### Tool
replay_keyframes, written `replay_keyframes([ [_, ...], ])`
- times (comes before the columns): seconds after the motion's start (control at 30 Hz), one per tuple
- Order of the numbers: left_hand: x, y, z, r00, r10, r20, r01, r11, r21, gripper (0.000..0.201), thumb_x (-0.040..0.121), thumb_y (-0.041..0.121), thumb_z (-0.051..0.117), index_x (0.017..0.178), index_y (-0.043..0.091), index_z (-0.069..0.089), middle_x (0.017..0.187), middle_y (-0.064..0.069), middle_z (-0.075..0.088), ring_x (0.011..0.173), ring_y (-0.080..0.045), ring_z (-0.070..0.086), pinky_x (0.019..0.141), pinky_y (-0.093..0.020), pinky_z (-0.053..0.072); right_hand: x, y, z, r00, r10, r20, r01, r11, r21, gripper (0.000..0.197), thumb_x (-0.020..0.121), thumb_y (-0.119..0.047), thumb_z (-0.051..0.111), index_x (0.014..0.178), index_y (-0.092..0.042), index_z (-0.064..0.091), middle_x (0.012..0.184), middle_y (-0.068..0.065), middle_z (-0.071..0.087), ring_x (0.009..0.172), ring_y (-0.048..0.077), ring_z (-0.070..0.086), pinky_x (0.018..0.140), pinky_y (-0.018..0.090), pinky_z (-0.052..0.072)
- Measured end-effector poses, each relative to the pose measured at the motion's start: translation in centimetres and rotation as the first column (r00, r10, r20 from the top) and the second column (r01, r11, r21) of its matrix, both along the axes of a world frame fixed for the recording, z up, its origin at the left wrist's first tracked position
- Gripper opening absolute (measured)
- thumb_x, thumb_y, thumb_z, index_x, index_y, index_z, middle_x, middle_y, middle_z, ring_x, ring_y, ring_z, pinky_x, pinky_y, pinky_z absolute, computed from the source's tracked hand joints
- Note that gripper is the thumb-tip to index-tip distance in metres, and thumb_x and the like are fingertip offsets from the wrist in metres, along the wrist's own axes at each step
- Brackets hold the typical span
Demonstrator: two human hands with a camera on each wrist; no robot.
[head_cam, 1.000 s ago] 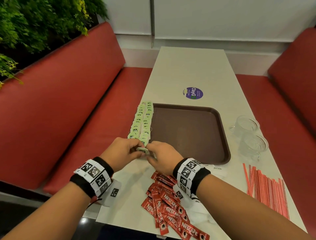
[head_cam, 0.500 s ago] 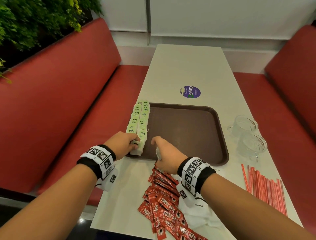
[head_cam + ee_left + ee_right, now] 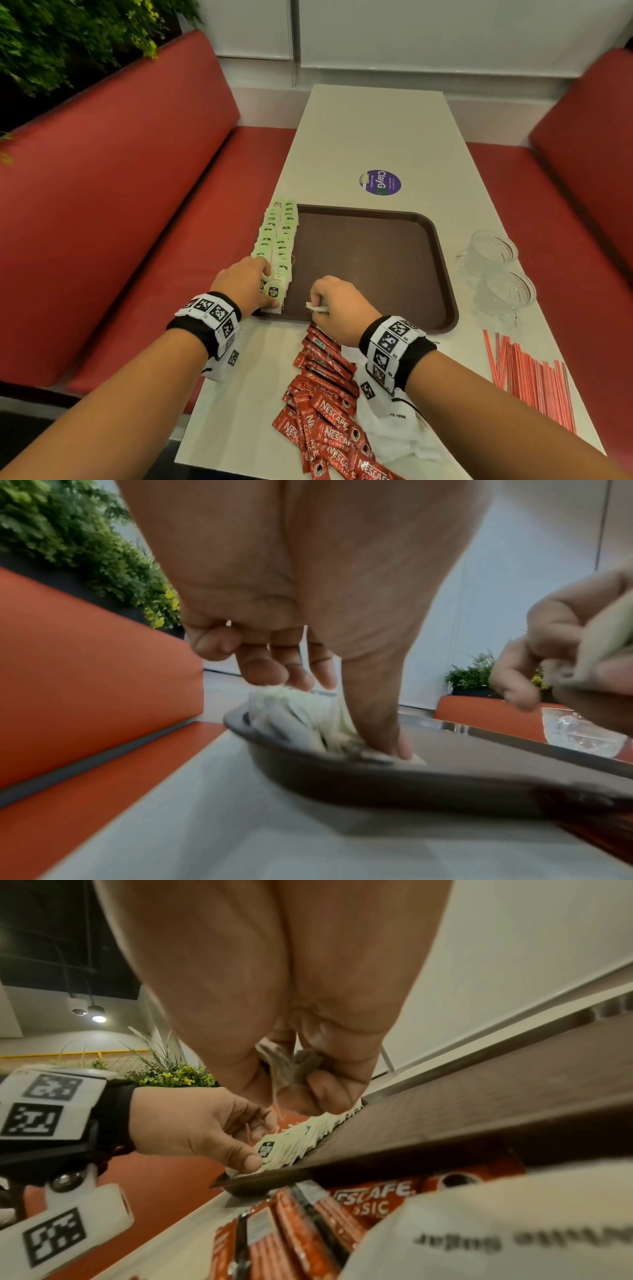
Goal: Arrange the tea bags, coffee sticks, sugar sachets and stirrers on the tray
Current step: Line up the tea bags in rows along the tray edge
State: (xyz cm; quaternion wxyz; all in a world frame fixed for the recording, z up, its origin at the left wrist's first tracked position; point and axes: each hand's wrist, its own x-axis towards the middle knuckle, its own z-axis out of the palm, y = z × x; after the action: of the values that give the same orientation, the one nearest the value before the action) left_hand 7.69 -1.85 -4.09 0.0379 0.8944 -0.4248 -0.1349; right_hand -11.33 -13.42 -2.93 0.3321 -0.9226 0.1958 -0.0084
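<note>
Along the worktop's left edge: tray (image 3: 445, 274), brown. Tea bags (image 3: 279, 233), two overlapping rows on its left rim, long axis running near to far. Left hand (image 3: 245, 284) pinches the nearest bags, likely squaring the row. Right hand (image 3: 337, 305) curled round spare tea bags. Coffee sticks (image 3: 325, 404), stirrers (image 3: 527, 380) off-tray at the near edge.

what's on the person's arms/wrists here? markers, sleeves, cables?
Bare forearms, no sleeves, no gloves on the left hand or right hand. Each wrist wears a black band topped by a white block of square black-and-white fiducial tags, with a white tagged camera housing hanging below. A thin dark cord trails under each wrist.
</note>
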Motion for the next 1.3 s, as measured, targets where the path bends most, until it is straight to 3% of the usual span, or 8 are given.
replay_keyframes([
  [0.23, -2.7, 0.0, 3.3, 0.924, -0.291, -0.247, 0.170, 0.893, -0.417, 0.023, 0.084, 0.056, 0.066, 0.090, 0.033, 0.065, 0.084, 0.014, 0.062, 0.073, -0.006, 0.054, 0.066, -0.031, 0.045, 0.5, -0.3, 0.2, 0.997, -0.038, 0.062, 0.042, 0.997, -0.062, 0.017, 0.097, -0.031, 0.060, 0.094, -0.015, 0.065, 0.098, -0.001, 0.058, 0.088, 0.020, 0.057, 0.081, 0.039, 0.049],
  [0.37, -3.4, 0.1, 3.9, 0.904, -0.415, -0.106, 0.342, 0.848, -0.405, 0.008, 0.087, 0.040, 0.070, 0.087, 0.033, 0.067, 0.082, 0.014, 0.062, 0.079, -0.005, 0.053, 0.073, -0.034, 0.049, 0.9, -0.2, 0.0, 0.990, -0.037, 0.133, 0.046, 0.997, -0.060, 0.020, 0.095, -0.032, 0.063, 0.092, -0.013, 0.069, 0.104, -0.003, 0.057, 0.089, 0.017, 0.056, 0.079, 0.034, 0.046],
  [0.57, -3.1, 0.6, 3.6, 0.898, -0.434, -0.075, 0.349, 0.804, -0.482, 0.005, 0.092, 0.029, 0.065, 0.088, 0.031, 0.064, 0.078, 0.015, 0.062, 0.075, -0.004, 0.055, 0.069, -0.029, 0.048, 1.7, -0.3, 0.1, 0.991, -0.046, 0.124, 0.059, 0.993, -0.105, 0.026, 0.092, -0.040, 0.067, 0.087, -0.015, 0.071, 0.092, -0.001, 0.058, 0.082, 0.019, 0.056, 0.073, 0.037, 0.047],
  [0.7, -1.8, 1.4, 3.9, 0.945, -0.308, -0.107, 0.204, 0.816, -0.541, 0.003, 0.093, 0.024, 0.067, 0.094, 0.027, 0.066, 0.078, 0.010, 0.069, 0.057, -0.003, 0.054, 0.058, -0.017, 0.042, 1.6, -0.4, 0.6, 1.000, -0.023, -0.011, 0.022, 0.994, -0.105, 0.023, 0.091, -0.038, 0.069, 0.104, -0.020, 0.064, 0.094, -0.005, 0.057, 0.086, 0.016, 0.056, 0.077, 0.033, 0.047],
  [0.8, 0.9, 2.2, 4.1, 0.975, -0.206, -0.082, 0.157, 0.904, -0.398, 0.006, 0.094, 0.029, 0.064, 0.099, 0.032, 0.066, 0.080, 0.011, 0.068, 0.067, -0.004, 0.059, 0.067, -0.027, 0.049, 0.9, -0.9, 0.3, 0.977, 0.029, -0.213, -0.065, 0.984, -0.167, 0.032, 0.094, -0.035, 0.065, 0.122, -0.021, 0.064, 0.112, -0.003, 0.061, 0.101, 0.019, 0.060, 0.090, 0.036, 0.051],
  [0.97, 3.5, 2.9, 2.5, 0.978, -0.184, -0.096, 0.185, 0.983, 0.003, 0.024, 0.097, 0.035, 0.059, 0.119, 0.029, 0.064, 0.071, 0.012, 0.055, 0.067, -0.004, 0.052, 0.066, -0.027, 0.040, 0.2, -1.5, -0.8, 0.930, 0.050, -0.364, -0.121, 0.978, -0.172, 0.025, 0.096, -0.027, 0.059, 0.119, -0.024, 0.069, 0.117, -0.002, 0.065, 0.105, 0.021, 0.063, 0.091, 0.037, 0.053],
  [1.17, 3.6, 2.2, 0.7, 0.990, -0.076, -0.119, 0.076, 0.997, -0.006, 0.029, 0.091, 0.039, 0.066, 0.119, 0.030, 0.062, 0.088, 0.013, 0.061, 0.085, -0.010, 0.060, 0.079, -0.031, 0.050, 0.4, -1.9, -1.7, 0.913, 0.047, -0.406, -0.134, 0.973, -0.189, 0.028, 0.097, -0.019, 0.055, 0.121, -0.027, 0.068, 0.116, -0.001, 0.065, 0.103, 0.021, 0.062, 0.091, 0.038, 0.054],
  [1.3, 3.6, 2.3, 0.4, 0.988, -0.034, -0.153, 0.035, 0.999, 0.008, 0.047, 0.072, 0.047, 0.083, 0.107, 0.033, 0.054, 0.097, 0.015, 0.057, 0.085, -0.008, 0.057, 0.072, -0.030, 0.047, 0.4, -2.1, -2.0, 0.916, 0.055, -0.398, -0.142, 0.971, -0.193, 0.026, 0.098, -0.019, 0.057, 0.120, -0.027, 0.068, 0.115, -0.001, 0.065, 0.105, 0.022, 0.063, 0.091, 0.039, 0.054],
])
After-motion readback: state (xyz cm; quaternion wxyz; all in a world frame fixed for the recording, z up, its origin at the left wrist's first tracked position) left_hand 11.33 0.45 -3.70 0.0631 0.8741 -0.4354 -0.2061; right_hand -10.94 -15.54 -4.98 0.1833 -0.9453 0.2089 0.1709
